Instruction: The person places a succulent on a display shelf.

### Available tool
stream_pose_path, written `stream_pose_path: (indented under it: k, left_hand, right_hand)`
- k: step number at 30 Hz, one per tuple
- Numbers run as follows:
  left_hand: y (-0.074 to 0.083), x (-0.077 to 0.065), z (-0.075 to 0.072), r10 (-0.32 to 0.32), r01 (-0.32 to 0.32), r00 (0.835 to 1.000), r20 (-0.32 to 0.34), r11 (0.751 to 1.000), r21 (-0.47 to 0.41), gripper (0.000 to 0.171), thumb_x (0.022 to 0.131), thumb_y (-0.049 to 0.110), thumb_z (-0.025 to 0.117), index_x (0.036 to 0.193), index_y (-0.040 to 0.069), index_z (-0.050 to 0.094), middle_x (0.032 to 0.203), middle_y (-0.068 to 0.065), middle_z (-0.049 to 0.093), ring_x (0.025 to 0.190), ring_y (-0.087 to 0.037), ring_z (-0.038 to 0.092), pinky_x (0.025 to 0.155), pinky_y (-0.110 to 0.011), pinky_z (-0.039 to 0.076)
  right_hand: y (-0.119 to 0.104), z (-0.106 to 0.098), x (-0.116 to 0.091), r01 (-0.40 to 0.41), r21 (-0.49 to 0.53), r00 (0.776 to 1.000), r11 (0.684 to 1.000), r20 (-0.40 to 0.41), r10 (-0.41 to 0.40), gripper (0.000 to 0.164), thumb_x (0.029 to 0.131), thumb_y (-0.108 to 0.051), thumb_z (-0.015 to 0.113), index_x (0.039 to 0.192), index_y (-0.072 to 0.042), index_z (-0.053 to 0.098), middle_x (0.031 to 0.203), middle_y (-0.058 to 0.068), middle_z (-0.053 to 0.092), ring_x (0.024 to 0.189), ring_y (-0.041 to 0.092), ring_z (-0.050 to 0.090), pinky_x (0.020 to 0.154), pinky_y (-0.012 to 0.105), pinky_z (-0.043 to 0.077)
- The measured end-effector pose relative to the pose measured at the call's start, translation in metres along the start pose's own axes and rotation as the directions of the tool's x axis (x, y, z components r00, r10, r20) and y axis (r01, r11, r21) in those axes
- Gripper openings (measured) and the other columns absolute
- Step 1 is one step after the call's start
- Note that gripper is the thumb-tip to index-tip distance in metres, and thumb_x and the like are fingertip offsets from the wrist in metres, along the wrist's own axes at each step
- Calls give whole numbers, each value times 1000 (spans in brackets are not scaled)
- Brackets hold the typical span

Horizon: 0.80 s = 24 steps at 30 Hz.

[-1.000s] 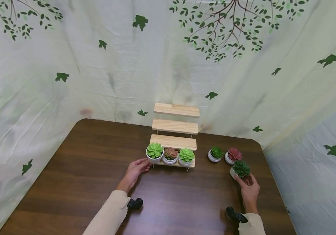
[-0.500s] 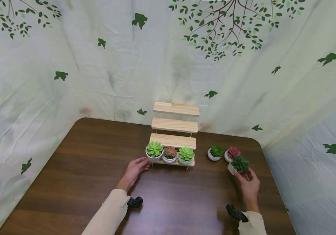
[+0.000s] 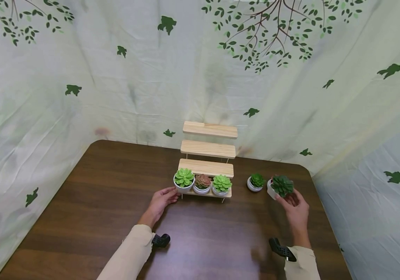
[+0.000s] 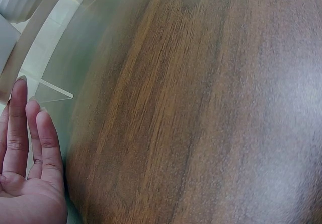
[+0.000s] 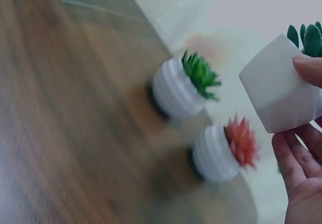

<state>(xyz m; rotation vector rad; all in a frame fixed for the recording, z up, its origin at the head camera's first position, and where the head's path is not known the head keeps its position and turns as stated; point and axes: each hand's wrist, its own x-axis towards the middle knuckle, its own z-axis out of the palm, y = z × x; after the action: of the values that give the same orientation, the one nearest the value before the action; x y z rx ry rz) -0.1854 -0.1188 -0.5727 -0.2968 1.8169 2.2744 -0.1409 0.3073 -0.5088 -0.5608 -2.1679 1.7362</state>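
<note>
My right hand (image 3: 297, 210) grips a dark green potted succulent (image 3: 282, 186) by its white angular pot (image 5: 282, 85), held off the table. In the head view it mostly covers a red succulent in a ribbed white pot, plain in the right wrist view (image 5: 216, 153). Left of that stands a small green succulent (image 3: 255, 182). With straight fingers, my left hand (image 3: 160, 202) touches the left end of the tiered shelf's bottom board. On that board stand a bright green succulent (image 3: 184, 179), a brownish-red one (image 3: 202, 184) and another bright green one (image 3: 222, 186).
Three bare wooden boards, the lowest (image 3: 205, 167) just behind the plants, rise in steps towards the curtain (image 3: 200, 77) with printed leaves. Thin clear supports (image 4: 56, 89) hold the shelf. A brown wooden table (image 3: 200, 237) with rounded far corners lies beneath everything.
My right hand has carried the dark green succulent slightly away from me and to the left, now hiding the red one in the head view. The left hand has stayed at the shelf.
</note>
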Motion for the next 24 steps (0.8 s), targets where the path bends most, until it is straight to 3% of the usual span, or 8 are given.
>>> stream_pose_path:
  k: [6,11,19,24]
  left_hand:
    - [-1,-1,-1,-3,3,1000,-3,1000,0,39,97,6,55,127,-18,49,92,-6,70,79,-12,63,73,-21,53]
    - [0,-1,0,-8,8,1000,-14,1000,-3,38,96,5,56,127,-17,49,91,-6,70,78,-12,63,72,-21,53]
    - [3,-2,2,-9,10,1000,-6,1000,9,42,96,8,59,128,-16,49,96,-8,71,79,-12,64,75,-23,54]
    - [3,-3,0,-14,14,1000,-11,1000,14,41,96,7,57,129,-16,49,96,-7,70,80,-12,64,75,-23,54]
  right_hand:
    - [-15,12,0,2,-38,996,999,93,2,65,83,-17,77,139,-4,47,131,16,53,109,10,54,79,5,44]
    - [-27,26,-1,4,-12,989,1000,151,-3,66,83,-14,77,140,-2,46,135,17,50,118,20,51,81,5,44]
    - [-50,55,0,86,78,964,993,247,-103,59,84,0,72,136,4,45,130,21,51,103,2,56,85,9,46]
    - [-58,79,1,128,117,942,985,297,-157,56,82,4,72,133,7,47,128,24,53,105,7,58,88,13,47]
